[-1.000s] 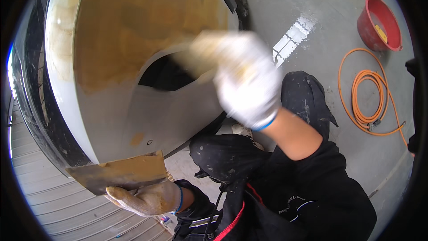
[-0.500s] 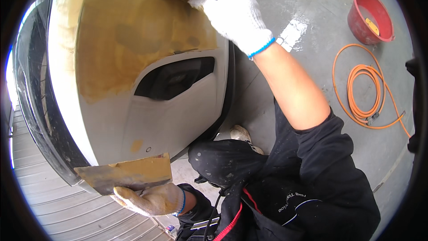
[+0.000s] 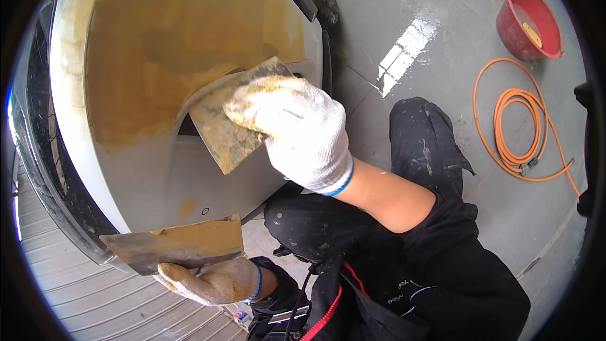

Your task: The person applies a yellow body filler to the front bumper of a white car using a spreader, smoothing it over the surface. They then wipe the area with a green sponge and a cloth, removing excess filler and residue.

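Note:
In my right hand [image 3: 306,132], gloved in white knit, is a flat putty spreader [image 3: 221,123] smeared with yellowish filler. It is over the lower edge of the filler coat [image 3: 183,31] on the white car body panel [image 3: 145,177], in front of the dark opening there. Whether the blade touches the panel I cannot tell. Lower left, my left hand [image 3: 211,283], in a stained glove, grips a second flat plate, a putty spreader carrying filler [image 3: 199,240]. Its thumb lies on the near face; most of its fingers are hidden behind the plate.
A red bucket [image 3: 505,28] with a yellow object [image 3: 532,35] inside stands on the grey floor at the far right. Nearer lies a coiled orange hose [image 3: 499,126]. My bent knees [image 3: 303,227] are close to the car. Ribbed sheeting [image 3: 69,278] runs along the lower left.
My right hand has come down and toward me with its spreader, from the panel's upper edge to beside the dark opening. My left hand and its plate have barely moved.

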Tool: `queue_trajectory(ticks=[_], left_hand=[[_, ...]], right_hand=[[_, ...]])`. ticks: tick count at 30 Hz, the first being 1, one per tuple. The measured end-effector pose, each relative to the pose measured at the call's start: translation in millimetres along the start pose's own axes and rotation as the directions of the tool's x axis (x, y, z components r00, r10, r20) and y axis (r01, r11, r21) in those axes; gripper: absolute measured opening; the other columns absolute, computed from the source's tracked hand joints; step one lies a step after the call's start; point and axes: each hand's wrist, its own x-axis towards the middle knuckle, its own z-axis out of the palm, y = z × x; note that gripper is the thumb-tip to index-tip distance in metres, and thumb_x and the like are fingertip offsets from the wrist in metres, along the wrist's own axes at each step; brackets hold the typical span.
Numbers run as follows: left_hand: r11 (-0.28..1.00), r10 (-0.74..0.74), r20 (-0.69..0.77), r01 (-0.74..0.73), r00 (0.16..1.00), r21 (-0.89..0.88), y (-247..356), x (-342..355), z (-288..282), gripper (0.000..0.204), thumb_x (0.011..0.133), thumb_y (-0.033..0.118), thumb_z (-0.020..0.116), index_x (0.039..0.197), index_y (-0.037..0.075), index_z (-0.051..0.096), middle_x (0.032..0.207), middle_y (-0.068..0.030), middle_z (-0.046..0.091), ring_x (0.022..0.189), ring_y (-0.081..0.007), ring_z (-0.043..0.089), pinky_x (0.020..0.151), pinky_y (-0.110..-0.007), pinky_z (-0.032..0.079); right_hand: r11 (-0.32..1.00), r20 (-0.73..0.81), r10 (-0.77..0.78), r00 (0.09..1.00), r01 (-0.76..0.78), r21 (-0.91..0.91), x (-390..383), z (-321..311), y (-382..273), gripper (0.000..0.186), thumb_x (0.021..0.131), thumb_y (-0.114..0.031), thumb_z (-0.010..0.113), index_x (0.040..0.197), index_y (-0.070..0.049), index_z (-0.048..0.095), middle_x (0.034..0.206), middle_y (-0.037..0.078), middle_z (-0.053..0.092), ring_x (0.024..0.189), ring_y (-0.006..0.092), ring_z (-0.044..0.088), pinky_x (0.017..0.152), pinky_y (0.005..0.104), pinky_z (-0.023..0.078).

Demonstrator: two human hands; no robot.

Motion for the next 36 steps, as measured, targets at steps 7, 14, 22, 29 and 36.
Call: queue_trajectory(ticks=[7, 14, 22, 29, 36], left_hand=[[0.894, 0.271, 0.173, -0.314, 0.947, 0.319, -10, 2, -18, 0.046, 0.112, 0.012, 0.062, 0.157, 0.005, 0.057, 0.158, -0.0218, 0.053, 0.145, -0.0411, 0.056, 0.119, -0.051, 0.055], [0.996, -0.079, -0.041, 0.081, 0.996, 0.032, -2, -2, -8, 0.044, 0.113, 0.011, 0.059, 0.157, 0.003, 0.057, 0.158, -0.0236, 0.053, 0.143, -0.0406, 0.056, 0.120, -0.051, 0.052], [0.980, -0.188, -0.065, 0.183, 0.980, -0.076, -2, 2, -7, 0.048, 0.114, 0.022, 0.061, 0.157, 0.001, 0.056, 0.159, -0.0242, 0.051, 0.147, -0.0391, 0.053, 0.124, -0.050, 0.048], [0.994, -0.033, 0.035, 0.029, 0.999, 0.105, 7, -3, 14, 0.052, 0.114, 0.032, 0.059, 0.150, -0.005, 0.059, 0.159, -0.0212, 0.051, 0.153, -0.0306, 0.047, 0.129, -0.049, 0.040], [0.999, -0.034, 0.016, 0.034, 0.999, 0.003, 7, -5, 10, 0.046, 0.115, 0.027, 0.059, 0.149, -0.004, 0.060, 0.158, -0.0206, 0.052, 0.151, -0.0319, 0.048, 0.130, -0.049, 0.037]], right_hand=[[0.897, -0.063, 0.406, 0.912, -0.384, 0.217, 48, -51, 78, 0.027, 0.099, -0.001, 0.074, 0.126, 0.002, 0.078, 0.118, 0.014, 0.083, 0.108, 0.0193, 0.079, 0.097, 0.0292, 0.059], [0.919, 0.089, 0.394, 0.915, -0.395, -0.014, 100, -22, 108, 0.027, 0.097, -0.018, 0.075, 0.121, -0.014, 0.085, 0.112, 0.009, 0.084, 0.102, 0.0269, 0.079, 0.097, 0.0357, 0.060], [0.960, 0.004, 0.223, 0.975, -0.220, 0.174, 81, -18, 73, 0.026, 0.091, -0.002, 0.075, 0.113, -0.008, 0.087, 0.108, 0.014, 0.084, 0.098, 0.0264, 0.082, 0.092, 0.0342, 0.064], [0.971, -0.054, 0.184, 0.981, -0.173, 0.168, 23, -13, 35, 0.047, 0.080, 0.019, 0.060, 0.114, -0.002, 0.085, 0.113, 0.015, 0.083, 0.105, 0.0281, 0.080, 0.098, 0.0366, 0.064], [0.998, -0.029, -0.054, 0.998, 0.053, -0.029, -8, -17, 34, 0.042, 0.076, 0.011, 0.063, 0.110, -0.004, 0.084, 0.106, 0.013, 0.082, 0.098, 0.0318, 0.080, 0.092, 0.0413, 0.065]])
